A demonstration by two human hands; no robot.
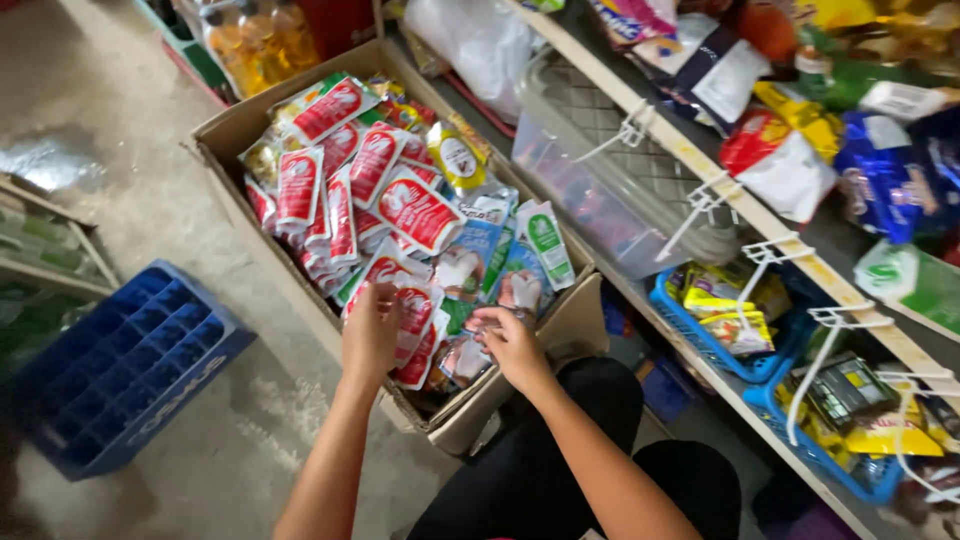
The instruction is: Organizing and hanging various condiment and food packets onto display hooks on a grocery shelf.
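While you are sorting through the cardboard box (250, 125) on the floor, your left hand (368, 335) is resting on a red-and-white sachet (415, 310) at the near end of the pile, fingers curled over its top edge, though I cannot tell whether they are gripping it or only pressing. Your right hand (512, 345) is pinching loosely at a clear packet (462, 360) just at 3 o'clock from that sachet. The sachet is lying flat, its long axis running from about 7 o'clock to 1 o'clock, top end pointing away from you. You are probably best taking it by one short edge and lifting along that axis, so the neighbouring sachets (375, 165) are not dragging out with it.
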